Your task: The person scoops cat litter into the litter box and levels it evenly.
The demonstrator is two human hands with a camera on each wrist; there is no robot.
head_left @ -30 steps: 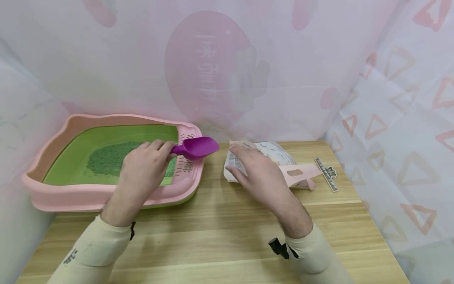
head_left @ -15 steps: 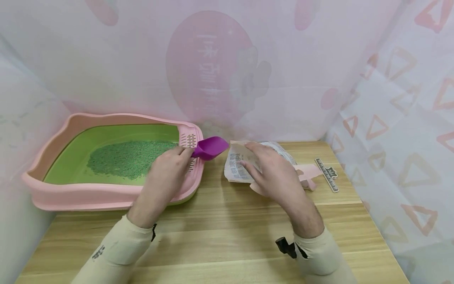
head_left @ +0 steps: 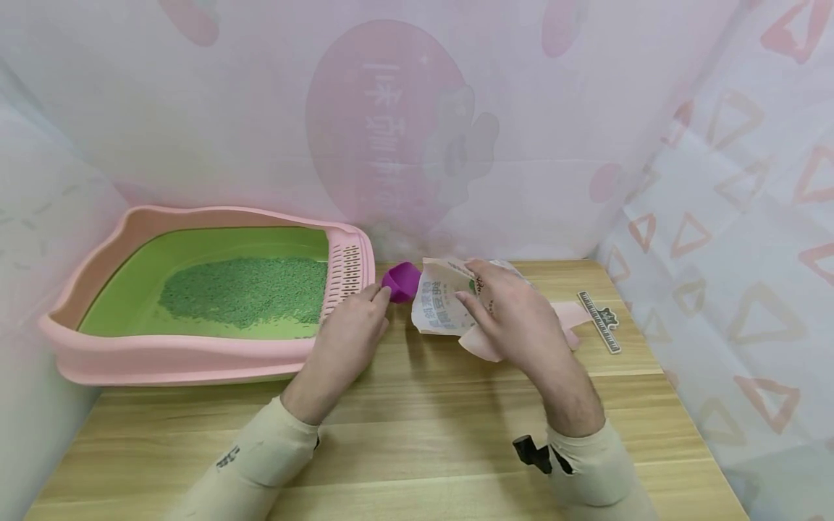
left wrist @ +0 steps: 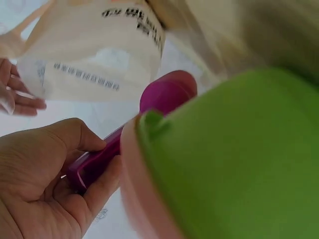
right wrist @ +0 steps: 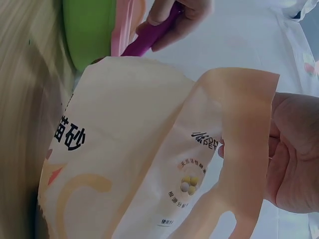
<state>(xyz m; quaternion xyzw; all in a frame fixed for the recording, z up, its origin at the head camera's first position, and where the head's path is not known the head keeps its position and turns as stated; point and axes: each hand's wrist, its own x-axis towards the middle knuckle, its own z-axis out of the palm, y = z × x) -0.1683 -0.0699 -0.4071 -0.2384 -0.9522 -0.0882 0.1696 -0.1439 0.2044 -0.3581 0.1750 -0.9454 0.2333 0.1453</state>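
Observation:
In the head view my left hand [head_left: 348, 325] grips a purple scoop [head_left: 401, 281] by its handle, thumb and fingers around it. Its bowl overlaps the left edge of a printed cat litter bag [head_left: 438, 304], which lies with its mouth toward the scoop. My right hand [head_left: 521, 318] is over the bag, thumb and fingertips apart and touching its upper layer. Part of that hand is hidden behind the peach handle strip [right wrist: 241, 144] in the right wrist view. In the left wrist view, the scoop's bowl [left wrist: 167, 94] shows past the litter box's outer wall.
A pink and green litter box [head_left: 189, 358] stands at the left, green pellets [head_left: 241, 293] on its floor. Its slotted ledge [head_left: 345, 268] is close beside my left hand. At the right lies a grey cat-decorated clip [head_left: 601, 322] on the wooden table [head_left: 404, 449].
My left hand has carried the scoop rightward from above the litter box to the bag. My right hand has moved slightly right, and the bag's near flap now folds out below it.

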